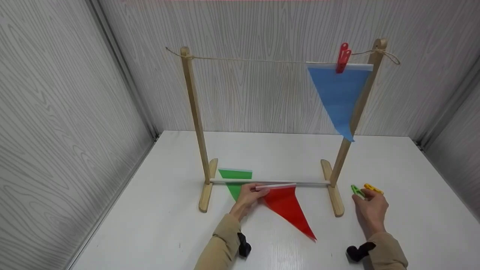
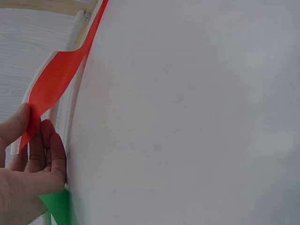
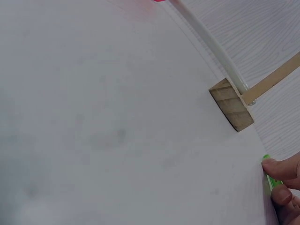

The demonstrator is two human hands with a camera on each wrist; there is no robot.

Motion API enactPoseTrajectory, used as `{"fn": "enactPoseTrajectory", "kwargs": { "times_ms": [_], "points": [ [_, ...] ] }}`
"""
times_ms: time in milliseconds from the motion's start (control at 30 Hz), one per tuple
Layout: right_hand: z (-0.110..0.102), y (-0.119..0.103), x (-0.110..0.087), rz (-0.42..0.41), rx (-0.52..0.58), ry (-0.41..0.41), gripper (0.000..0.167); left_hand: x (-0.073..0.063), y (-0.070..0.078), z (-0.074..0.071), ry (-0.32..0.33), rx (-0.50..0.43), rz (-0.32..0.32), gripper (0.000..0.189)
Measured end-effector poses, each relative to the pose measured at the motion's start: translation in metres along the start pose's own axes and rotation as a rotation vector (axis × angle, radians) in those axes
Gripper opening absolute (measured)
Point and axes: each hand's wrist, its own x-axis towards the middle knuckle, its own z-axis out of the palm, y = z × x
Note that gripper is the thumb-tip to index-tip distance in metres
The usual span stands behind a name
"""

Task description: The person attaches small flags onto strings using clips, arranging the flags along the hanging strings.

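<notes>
My left hand (image 1: 247,197) pinches a red triangular flag (image 1: 288,204) by the left end of its white top edge, between thumb and fingers in the left wrist view. A green flag (image 1: 235,174) lies on the table behind that hand, partly under the stand's white bar. At the right, my right hand (image 1: 372,210) has its thumb and fingers on a green clothespin (image 1: 357,190) on the table. Just beyond those fingers lies a yellow clothespin (image 1: 374,188). A blue flag (image 1: 339,95) hangs from the string, held by a red clothespin (image 1: 343,58).
A wooden stand has a left post (image 1: 195,112), a right post (image 1: 343,157) and a white crossbar (image 1: 273,182) low between them. The string (image 1: 247,60) runs between the post tops. Grey wood-grain panels (image 1: 262,101) enclose the white table (image 1: 157,210).
</notes>
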Motion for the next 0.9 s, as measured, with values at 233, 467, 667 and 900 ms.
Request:
{"fn": "enactPoseTrajectory", "kwargs": {
  "times_ms": [233, 467, 667, 900],
  "points": [
    [-0.0004, 0.0005, -0.0005, 0.015, -0.004, -0.014, 0.043, 0.001, -0.0014, -0.0001, -0.015, -0.01, -0.001, 0.029],
    [-0.0004, 0.0008, -0.0012, -0.018, -0.032, 0.021, 0.038, 0.0025, -0.0037, -0.0004, -0.021, -0.005, 0.023, 0.026],
    [-0.0003, -0.0006, 0.0029, -0.004, -0.041, -0.019, 0.039, 0.0014, -0.0006, 0.0003, -0.002, 0.008, 0.016, 0.026],
    [-0.0056, -0.009, 0.0028, -0.018, -0.045, -0.104, 0.043, 0.0024, 0.0004, 0.0004, -0.004, -0.024, 0.007, 0.03]
  ]
}}
